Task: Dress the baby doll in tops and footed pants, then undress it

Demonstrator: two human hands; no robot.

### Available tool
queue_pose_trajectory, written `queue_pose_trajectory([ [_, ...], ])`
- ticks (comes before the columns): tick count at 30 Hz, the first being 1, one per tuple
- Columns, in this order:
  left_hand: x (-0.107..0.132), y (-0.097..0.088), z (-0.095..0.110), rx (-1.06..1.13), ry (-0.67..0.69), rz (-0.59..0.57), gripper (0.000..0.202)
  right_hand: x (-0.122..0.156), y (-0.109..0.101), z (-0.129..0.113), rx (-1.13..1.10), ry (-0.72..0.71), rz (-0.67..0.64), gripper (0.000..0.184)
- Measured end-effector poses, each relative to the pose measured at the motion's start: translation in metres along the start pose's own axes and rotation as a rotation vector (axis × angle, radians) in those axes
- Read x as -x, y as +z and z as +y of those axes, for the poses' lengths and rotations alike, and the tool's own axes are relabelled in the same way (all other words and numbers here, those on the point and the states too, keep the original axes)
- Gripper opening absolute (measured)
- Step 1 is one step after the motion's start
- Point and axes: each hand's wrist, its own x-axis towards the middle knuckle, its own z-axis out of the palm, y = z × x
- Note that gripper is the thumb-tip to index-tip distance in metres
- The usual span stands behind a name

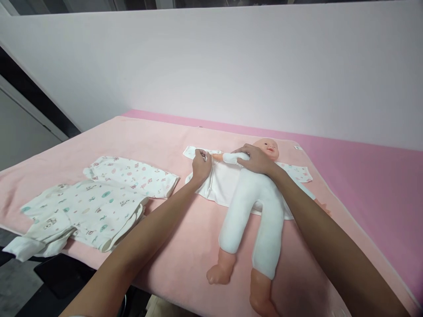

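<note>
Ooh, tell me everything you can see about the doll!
The doll lies on its back, legs apart, head toward the wall. Its head, hands and feet are peach-coloured and look like smooth plastic; the rest looks like padded, whitish cloth. Its arms reach out to the sides. A white shirt is spread under it on the pink blanket. The person's right hand is on its shoulder; the left hand is by one doll hand, maybe touching.

Pink blanket over brighter pink tabletop; white partition behind.
</note>
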Motion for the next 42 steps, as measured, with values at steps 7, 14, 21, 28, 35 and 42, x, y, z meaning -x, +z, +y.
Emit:
queue_pose_trajectory([
  [7,-0.001,-0.003,0.001,0.038,-0.032,0.015,0.011,0.006,-0.005,-0.001,-0.084,0.01,0.019,0.042],
  [14,0.001,-0.003,0.001,0.017,0.028,0.027,0.014,0.001,-0.001,0.004,-0.026,-0.012,-0.008,0.043],
  [21,0.009,-0.001,0.006,-0.045,0.276,-0.014,0.013,-0.027,0.023,-0.007,0.175,-0.016,-0.096,0.036],
  [28,0.01,-0.004,0.007,-0.139,0.28,0.001,0.015,0.042,-0.009,-0.011,0.147,0.005,0.304,0.027],
  [35,0.007,-0.001,0.009,-0.284,0.264,-0.03,0.013,0.127,-0.049,0.036,0.084,0.215,0.119,0.063],
  [42,0.001,-0.009,0.016,-0.258,0.255,-0.057,0.018,0.107,-0.049,0.034,0.036,0.329,0.115,0.057],
])
